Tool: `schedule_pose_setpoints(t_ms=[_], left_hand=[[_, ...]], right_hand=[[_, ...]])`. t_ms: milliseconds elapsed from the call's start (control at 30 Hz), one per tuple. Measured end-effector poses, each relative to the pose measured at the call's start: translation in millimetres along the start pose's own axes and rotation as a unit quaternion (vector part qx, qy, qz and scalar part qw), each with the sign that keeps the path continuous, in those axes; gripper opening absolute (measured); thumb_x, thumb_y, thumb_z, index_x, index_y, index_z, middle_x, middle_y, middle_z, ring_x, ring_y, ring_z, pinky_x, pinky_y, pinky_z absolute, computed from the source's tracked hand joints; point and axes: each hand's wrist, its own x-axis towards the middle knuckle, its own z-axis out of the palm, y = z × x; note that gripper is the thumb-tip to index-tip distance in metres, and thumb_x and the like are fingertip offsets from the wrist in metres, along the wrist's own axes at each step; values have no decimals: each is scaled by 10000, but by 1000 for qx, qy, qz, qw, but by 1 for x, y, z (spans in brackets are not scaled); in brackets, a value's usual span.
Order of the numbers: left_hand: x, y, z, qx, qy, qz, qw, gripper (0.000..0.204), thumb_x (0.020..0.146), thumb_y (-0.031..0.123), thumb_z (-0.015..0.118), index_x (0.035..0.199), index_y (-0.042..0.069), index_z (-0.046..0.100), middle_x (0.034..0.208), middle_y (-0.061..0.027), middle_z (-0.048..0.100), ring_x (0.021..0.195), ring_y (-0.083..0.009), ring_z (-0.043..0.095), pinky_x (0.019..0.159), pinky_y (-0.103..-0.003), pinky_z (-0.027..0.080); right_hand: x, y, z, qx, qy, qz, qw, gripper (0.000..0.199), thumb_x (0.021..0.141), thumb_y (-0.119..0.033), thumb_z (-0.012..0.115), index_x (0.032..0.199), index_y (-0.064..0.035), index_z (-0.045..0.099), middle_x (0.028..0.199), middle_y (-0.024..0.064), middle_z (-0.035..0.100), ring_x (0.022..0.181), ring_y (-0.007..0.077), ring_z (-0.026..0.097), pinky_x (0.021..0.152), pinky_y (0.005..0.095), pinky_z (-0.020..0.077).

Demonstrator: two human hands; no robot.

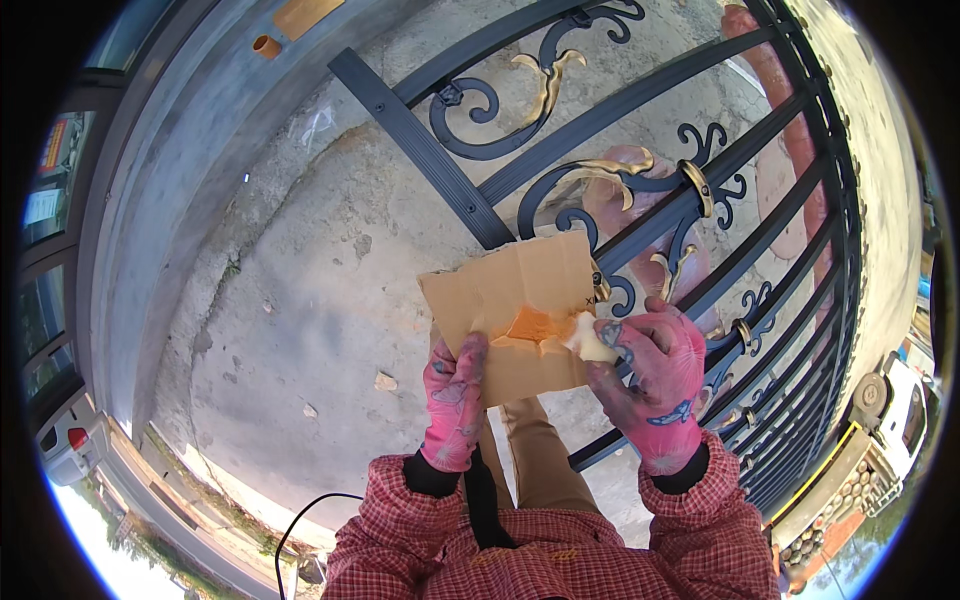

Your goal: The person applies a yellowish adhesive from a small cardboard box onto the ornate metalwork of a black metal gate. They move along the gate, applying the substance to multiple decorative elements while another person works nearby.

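Dark metal railing, largest item, with gold-tipped scrolls: looks rigid and probably heavy. It spreads from 12 to 4 o'clock of the cardboard.

Cardboard sheet: judged light, fairly stiff, liable to bend if held at one edge only. Best hold: a broad pinch on the clean rim around 8 o'clock, clear of the smear. Left hand, in a pink glove, has its grip closed there, digits overlapping the near face; the sheet extends from it toward 1 o'clock.

Orange smear, mid-sheet: probably slippery if wet, though wetness cannot be told. Lies at roughly 2 o'clock of the left grip, apart from the digits.

Off-white pad, smallest: appears soft, light, compressible, easily torn; a gentle pinch on its outer side suits it. Right hand, also gloved, has its grip narrowed to the pad's thickness, thumb and forefinger on it. Pad sits at 10 o'clock of that hand, over the sheet's 3-to-4 o'clock side, just beside the smear.
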Motion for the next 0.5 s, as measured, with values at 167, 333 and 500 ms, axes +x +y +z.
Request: schedule_pose_setpoints(t_ms=[167, 333, 500], left_hand=[[-2, -13, -22, -24, -15, 16, 999, 286, 921, 177, 590, 1170, 41, 550, 982, 24, 579, 834, -52, 529, 769, -212, 437], [-6, -16, -33, -45, -12, 45, 998, 298, 908, 230, 626, 1138, 56, 550, 1012, 14, 591, 877, -81, 574, 797, -245, 479], [-1, 1, -36, -39, 64, 29, 997, 223, 931, 164, 574, 1125, 56, 591, 990, 15, 615, 831, -73, 562, 759, -235, 464]], right_hand=[[-5, -4, 7, -60, -108, 34, 992, 354, 582, -116, 711, 925, -91, 628, 774, 51, 551, 776, 281, 576, 868, 420, 448], [1, -7, 17, -17, -114, 14, 993, 365, 556, -85, 750, 899, -91, 626, 789, 59, 578, 827, 307, 586, 806, 435, 459], [13, 11, 3, -24, -38, 108, 993, 295, 592, -60, 722, 876, -61, 641, 799, 83, 577, 801, 292, 581, 731, 377, 451]])
